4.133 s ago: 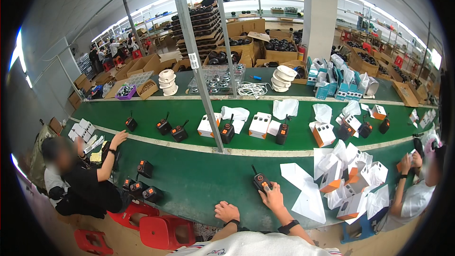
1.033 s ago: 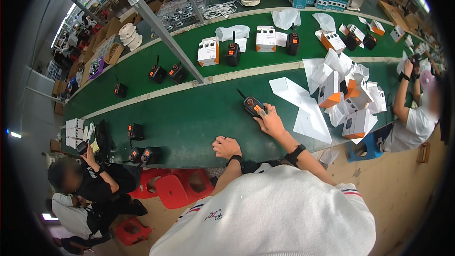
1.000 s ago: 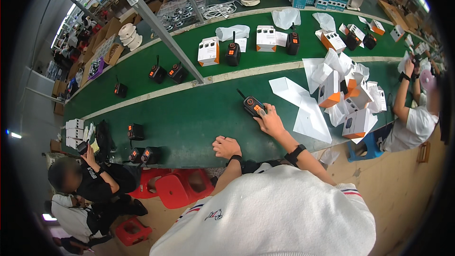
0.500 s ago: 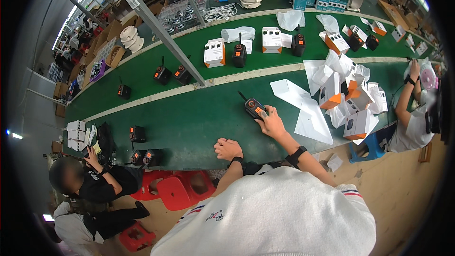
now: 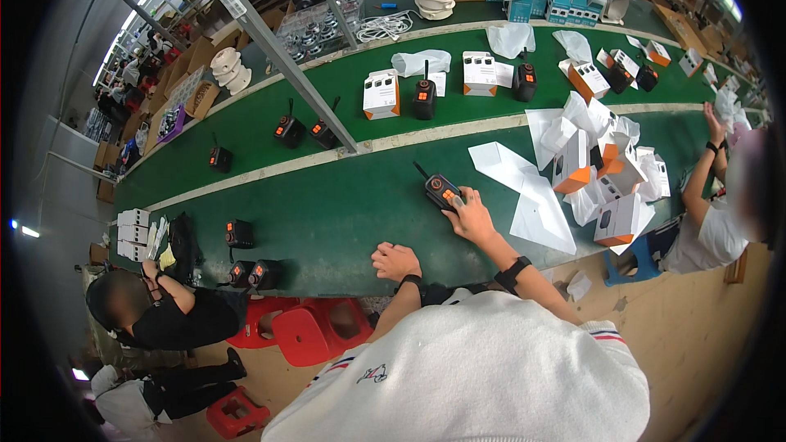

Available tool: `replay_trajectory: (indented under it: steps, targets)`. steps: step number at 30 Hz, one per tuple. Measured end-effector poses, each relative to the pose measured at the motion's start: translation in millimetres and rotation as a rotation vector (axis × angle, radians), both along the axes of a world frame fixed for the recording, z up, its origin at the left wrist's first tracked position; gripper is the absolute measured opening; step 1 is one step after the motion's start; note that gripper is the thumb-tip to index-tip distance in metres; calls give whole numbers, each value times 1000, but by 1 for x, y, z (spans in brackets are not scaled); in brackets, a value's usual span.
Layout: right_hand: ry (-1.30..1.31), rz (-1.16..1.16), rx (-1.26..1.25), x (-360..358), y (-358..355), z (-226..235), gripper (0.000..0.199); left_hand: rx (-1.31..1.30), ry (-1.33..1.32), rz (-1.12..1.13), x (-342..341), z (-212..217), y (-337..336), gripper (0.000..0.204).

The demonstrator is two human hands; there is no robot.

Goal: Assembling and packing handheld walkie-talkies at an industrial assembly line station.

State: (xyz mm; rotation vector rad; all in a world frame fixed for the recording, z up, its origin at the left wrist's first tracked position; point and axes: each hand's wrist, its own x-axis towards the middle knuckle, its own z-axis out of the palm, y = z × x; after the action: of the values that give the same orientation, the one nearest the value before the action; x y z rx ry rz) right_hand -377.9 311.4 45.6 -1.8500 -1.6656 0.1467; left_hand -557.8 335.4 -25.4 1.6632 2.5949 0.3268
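Fingers (image 5: 467, 196) of the right hand (image 5: 473, 219) grip the lower end of a black device (image 5: 443, 191) with orange buttons, on the green bench (image 5: 344, 213) left of a white sheet (image 5: 532, 205). The left hand (image 5: 396, 262) rests there, fingers curled under; how far closed cannot be told. White-and-orange boxes (image 5: 381, 92) bear pictures and illegibly small print; a pale label (image 5: 232, 5) marks the grey post (image 5: 288, 72).

A: Cam?
B: On my head, left of the pair, fisheye, looking down and forward.
A: Range?
B: My white top (image 5: 467, 368) closest, then left hand (image 5: 398, 262) and right hand (image 5: 472, 218) over the bench (image 5: 344, 205); teal boxes (image 5: 519, 10) further off.
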Motion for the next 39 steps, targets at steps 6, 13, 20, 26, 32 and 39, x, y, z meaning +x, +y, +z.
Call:
replay_trajectory:
  steps: [6, 13, 20, 26, 32, 39]
  targets:
    - [-12, -2, 5, 0, 0, -1, 29, -7, 23, 10, 1, 0, 0, 19]
    - [0, -1, -43, 2, 0, -1, 30, -14, 18, 5, 2, 2, 0, 19]
    - [-3, -8, -56, 1, 0, 2, 30, -10, 43, 9, 1, -2, 0, 19]
    - [-11, -10, -47, 2, -1, 1, 30, -18, 40, 13, 2, 0, 0, 20]
    - [-16, -8, -33, 3, -1, 1, 30, -13, 40, 15, 2, 0, 0, 20]
    - [-18, -5, -10, 4, 0, -2, 30, -20, 39, 14, 2, -2, 0, 21]
